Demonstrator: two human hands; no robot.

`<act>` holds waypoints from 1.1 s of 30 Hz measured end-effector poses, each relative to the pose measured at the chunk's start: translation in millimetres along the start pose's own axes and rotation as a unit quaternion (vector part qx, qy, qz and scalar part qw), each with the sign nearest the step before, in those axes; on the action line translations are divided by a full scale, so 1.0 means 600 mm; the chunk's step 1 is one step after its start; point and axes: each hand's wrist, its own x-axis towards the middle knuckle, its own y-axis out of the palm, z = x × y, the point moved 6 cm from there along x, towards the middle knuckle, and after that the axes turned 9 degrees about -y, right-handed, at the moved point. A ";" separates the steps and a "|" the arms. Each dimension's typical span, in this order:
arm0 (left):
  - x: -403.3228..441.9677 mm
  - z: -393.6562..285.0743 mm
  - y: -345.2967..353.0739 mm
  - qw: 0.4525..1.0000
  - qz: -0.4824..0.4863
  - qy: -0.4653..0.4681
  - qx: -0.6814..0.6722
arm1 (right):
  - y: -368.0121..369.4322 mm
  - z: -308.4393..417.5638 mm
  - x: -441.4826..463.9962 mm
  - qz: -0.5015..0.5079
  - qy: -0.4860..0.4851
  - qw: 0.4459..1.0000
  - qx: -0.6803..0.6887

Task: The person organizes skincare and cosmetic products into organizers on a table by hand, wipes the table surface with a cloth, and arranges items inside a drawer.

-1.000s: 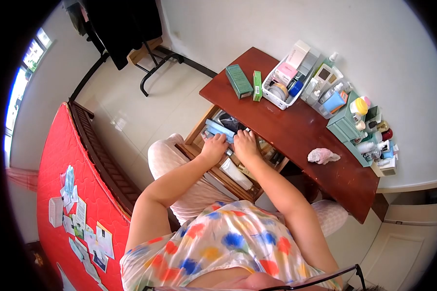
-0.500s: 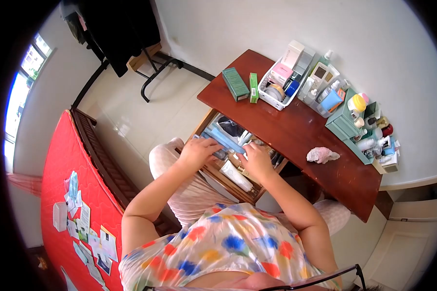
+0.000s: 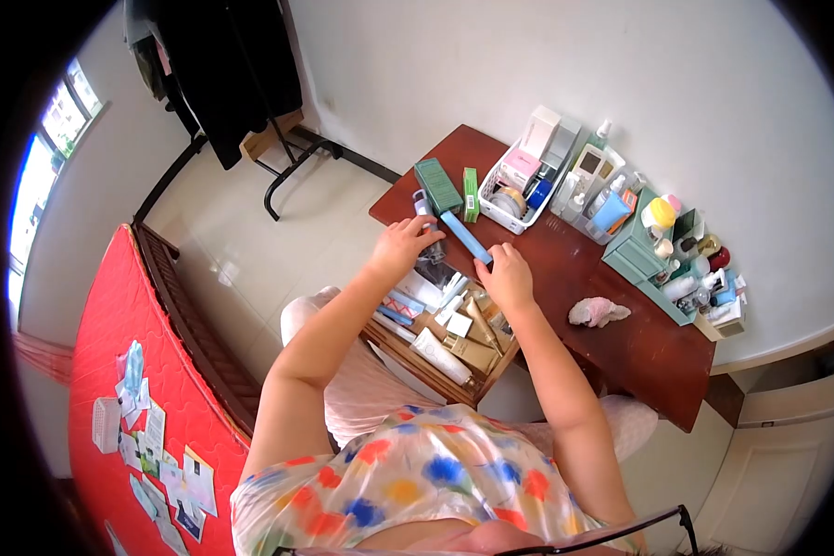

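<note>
My left hand (image 3: pixel 406 246) is closed on a slim, greyish-blue item (image 3: pixel 423 203) with a glossy, see-through look; its exact kind is unclear. My right hand (image 3: pixel 507 275) grips the lower end of a long, narrow light blue box (image 3: pixel 464 236). Both items are above the far left part of the red-brown table, close to a dark green box (image 3: pixel 438 185). Below my hands, the pulled-out wooden drawer (image 3: pixel 423 372) holds a white tube (image 3: pixel 440 358), a gold tube (image 3: pixel 483 324), a flat gold packet (image 3: pixel 470 352) and other small items.
On the table (image 3: pixel 556 269) are a slim green box (image 3: pixel 471 195), a white basket (image 3: pixel 507 221) of cosmetics, a teal organizer (image 3: pixel 632 248) with bottles, and a crumpled pinkish cloth (image 3: pixel 599 312). Papers lie on the red mattress (image 3: pixel 111 306) at left. A clothes rack (image 3: pixel 292 171) stands behind.
Both hands have risen out of the drawer to above the table, bringing the light blue box and the greyish-blue item along. More of the drawer's contents now show.
</note>
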 end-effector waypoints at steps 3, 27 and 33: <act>0.008 0.008 0.016 0.996 0.030 -0.064 -0.051 | -0.005 0.009 -0.012 0.006 0.005 1.000 0.010; 0.061 0.047 0.061 0.970 -0.011 -0.189 -0.151 | 0.027 -0.008 0.046 0.009 0.009 0.996 -0.085; 0.065 0.052 0.069 0.972 -0.021 -0.170 -0.160 | 0.041 -0.020 0.053 0.007 0.014 0.995 -0.099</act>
